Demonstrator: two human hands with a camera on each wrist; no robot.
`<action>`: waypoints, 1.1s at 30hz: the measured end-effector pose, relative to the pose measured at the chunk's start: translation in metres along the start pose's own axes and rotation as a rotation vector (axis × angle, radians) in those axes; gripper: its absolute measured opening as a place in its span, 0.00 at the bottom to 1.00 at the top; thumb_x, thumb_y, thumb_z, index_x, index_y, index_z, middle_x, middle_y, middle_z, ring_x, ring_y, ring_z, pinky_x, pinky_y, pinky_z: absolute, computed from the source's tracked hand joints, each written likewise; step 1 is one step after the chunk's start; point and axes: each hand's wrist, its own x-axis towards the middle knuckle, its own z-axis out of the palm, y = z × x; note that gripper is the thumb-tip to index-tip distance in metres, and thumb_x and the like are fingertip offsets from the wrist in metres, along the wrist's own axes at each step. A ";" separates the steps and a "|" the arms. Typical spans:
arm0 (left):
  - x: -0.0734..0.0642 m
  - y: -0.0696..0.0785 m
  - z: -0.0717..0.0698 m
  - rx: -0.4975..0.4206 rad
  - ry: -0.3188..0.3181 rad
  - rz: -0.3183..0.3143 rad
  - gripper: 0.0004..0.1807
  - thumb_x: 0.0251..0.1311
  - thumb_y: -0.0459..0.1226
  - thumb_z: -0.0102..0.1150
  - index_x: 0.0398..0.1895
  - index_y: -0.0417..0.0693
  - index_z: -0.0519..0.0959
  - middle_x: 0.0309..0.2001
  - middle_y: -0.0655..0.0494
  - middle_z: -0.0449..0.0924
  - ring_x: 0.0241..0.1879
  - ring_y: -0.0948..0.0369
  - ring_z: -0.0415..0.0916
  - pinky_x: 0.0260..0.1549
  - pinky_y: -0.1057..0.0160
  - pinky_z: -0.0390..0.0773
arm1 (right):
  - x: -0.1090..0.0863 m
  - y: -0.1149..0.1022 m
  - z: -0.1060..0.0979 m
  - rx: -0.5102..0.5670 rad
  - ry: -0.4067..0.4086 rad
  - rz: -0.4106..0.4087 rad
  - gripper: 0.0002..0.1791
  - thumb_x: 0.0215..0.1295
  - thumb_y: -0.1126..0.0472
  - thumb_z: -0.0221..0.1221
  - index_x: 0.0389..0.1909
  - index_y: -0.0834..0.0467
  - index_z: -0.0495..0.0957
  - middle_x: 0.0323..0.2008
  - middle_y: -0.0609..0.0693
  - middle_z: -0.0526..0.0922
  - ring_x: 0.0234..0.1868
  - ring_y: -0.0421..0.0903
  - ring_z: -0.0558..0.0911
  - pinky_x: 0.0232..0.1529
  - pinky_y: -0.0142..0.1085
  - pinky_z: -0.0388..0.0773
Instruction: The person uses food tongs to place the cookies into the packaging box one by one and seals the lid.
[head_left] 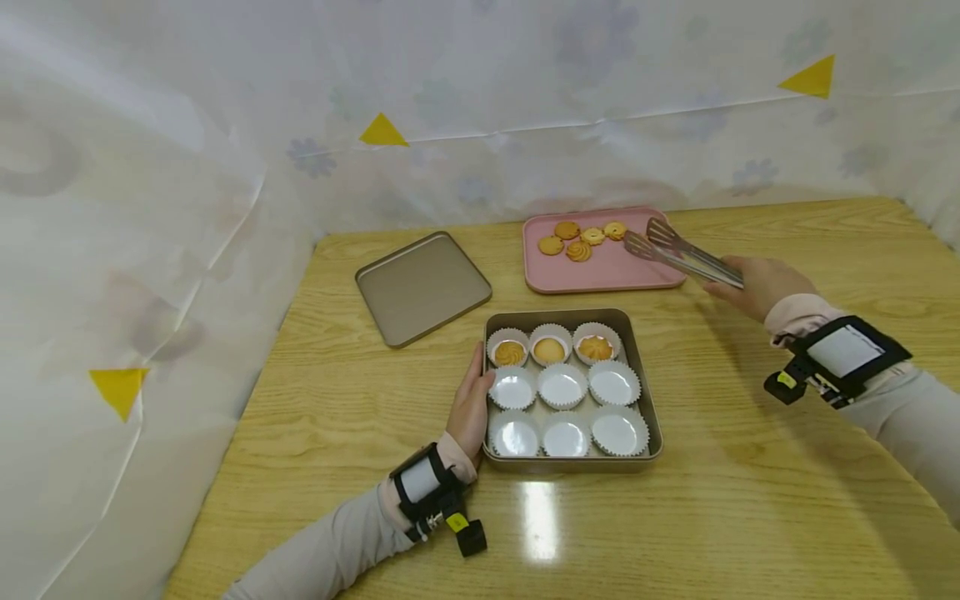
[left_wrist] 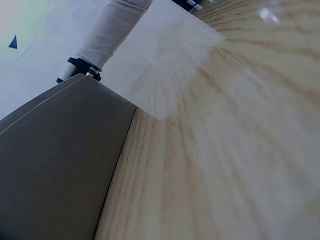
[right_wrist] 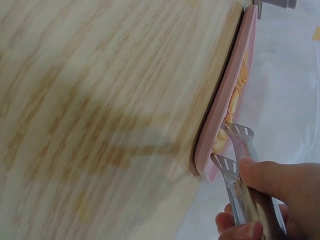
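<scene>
My right hand (head_left: pixel 767 287) grips a pair of metal tongs (head_left: pixel 701 260), their slotted ends spread apart over the right part of a pink tray (head_left: pixel 600 275). Several cookies (head_left: pixel 579 252) lie on that tray, left of the tongs; nothing shows between the tong ends in the head view. Against the left wall of a square baking tin (head_left: pixel 651 417) rests my left hand (head_left: pixel 470 408), fingers straight along the outside and thumb at the rim. White paper cups (head_left: pixel 562 386) fill the tin in rows. The back row's three cups each hold a cookie (head_left: pixel 550 350); the others show bare bottoms.
A flat square lid (head_left: pixel 423 287) lies behind the tin to the left. The wooden table (head_left: pixel 337 400) meets pale flowered sheeting (head_left: pixel 480 75) at its back and left. Yellow triangles (head_left: pixel 384 131) mark the sheeting.
</scene>
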 end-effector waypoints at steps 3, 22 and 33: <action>0.000 0.000 0.001 -0.002 0.002 0.000 0.31 0.73 0.36 0.36 0.77 0.43 0.48 0.77 0.48 0.43 0.76 0.51 0.36 0.74 0.49 0.38 | -0.002 0.001 0.003 0.009 0.033 -0.021 0.27 0.69 0.54 0.57 0.54 0.75 0.69 0.33 0.71 0.79 0.26 0.59 0.78 0.27 0.54 0.73; 0.000 0.000 0.001 -0.004 -0.003 0.003 0.31 0.73 0.36 0.35 0.77 0.42 0.47 0.77 0.48 0.42 0.76 0.51 0.36 0.74 0.50 0.38 | -0.033 0.010 -0.007 0.051 0.033 -0.040 0.35 0.72 0.47 0.51 0.62 0.75 0.66 0.19 0.54 0.72 0.17 0.46 0.67 0.22 0.39 0.61; 0.001 0.000 0.000 -0.006 -0.009 -0.002 0.31 0.74 0.36 0.35 0.77 0.43 0.47 0.78 0.49 0.42 0.76 0.52 0.35 0.74 0.49 0.38 | 0.003 -0.001 0.004 0.039 0.008 -0.027 0.29 0.70 0.51 0.56 0.53 0.75 0.70 0.26 0.61 0.77 0.25 0.54 0.75 0.28 0.49 0.70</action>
